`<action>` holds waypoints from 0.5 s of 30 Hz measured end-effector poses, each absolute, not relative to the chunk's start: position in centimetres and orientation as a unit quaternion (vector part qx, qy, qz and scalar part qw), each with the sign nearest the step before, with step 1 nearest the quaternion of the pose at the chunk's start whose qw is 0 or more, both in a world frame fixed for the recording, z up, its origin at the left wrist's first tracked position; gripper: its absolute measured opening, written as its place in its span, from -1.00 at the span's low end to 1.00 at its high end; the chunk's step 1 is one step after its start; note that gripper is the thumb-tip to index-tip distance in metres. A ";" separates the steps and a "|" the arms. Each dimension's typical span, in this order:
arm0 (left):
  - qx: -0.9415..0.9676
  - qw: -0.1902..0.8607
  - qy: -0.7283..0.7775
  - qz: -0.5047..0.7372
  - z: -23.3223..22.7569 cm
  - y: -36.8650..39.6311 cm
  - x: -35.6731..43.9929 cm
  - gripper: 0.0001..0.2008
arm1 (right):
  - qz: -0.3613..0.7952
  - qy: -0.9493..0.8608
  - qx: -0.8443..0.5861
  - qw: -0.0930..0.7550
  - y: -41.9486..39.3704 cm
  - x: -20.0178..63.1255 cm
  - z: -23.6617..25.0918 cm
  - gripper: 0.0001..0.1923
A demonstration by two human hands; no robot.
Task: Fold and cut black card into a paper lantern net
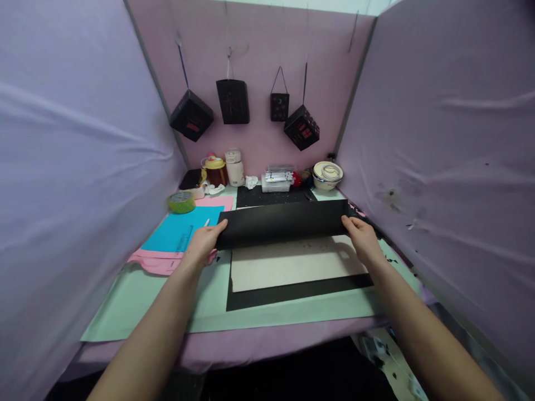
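head view: black sheet (284, 223) lay folded over the white sheet (292, 264) on the table (137, 301).
hands: left hand (205, 240) and right hand (363, 236) pinched the black sheet's opposite ends.
tip: judged best to align edges, then press the crease evenly.

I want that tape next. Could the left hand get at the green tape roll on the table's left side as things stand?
Probably yes, once it lets go. The left hand now grips the black sheet. The green tape roll lies beyond it, by the blue paper, with nothing standing between them.
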State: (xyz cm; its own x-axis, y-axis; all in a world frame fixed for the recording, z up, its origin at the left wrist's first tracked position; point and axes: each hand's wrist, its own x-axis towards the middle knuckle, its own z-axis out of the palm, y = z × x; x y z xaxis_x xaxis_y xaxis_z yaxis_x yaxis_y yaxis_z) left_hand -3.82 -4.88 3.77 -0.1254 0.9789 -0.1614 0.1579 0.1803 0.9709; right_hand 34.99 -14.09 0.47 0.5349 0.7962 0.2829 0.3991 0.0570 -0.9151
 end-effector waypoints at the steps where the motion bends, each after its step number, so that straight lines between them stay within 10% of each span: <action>1: 0.466 0.470 0.606 0.442 4.0 -4.8 -3.7 -0.50 | 0.164 -0.452 -0.660 0.578 -13.9 34.7 0.6 -0.54; 15: 0.479 0.391 0.612 0.493 8.4 -1.9 -2.1 -0.47 | 0.160 -0.547 -0.521 0.636 -10.5 33.5 4.9 -0.50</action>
State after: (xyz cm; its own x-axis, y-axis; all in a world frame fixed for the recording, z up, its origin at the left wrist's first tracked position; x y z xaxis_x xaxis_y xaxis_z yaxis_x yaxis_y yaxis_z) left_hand -2.13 -1.95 8.37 -0.2353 0.9719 -0.0074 0.2012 0.0562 0.9779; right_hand 33.47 -10.54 4.88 0.3507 0.7728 0.5290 0.3666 0.4065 -0.8369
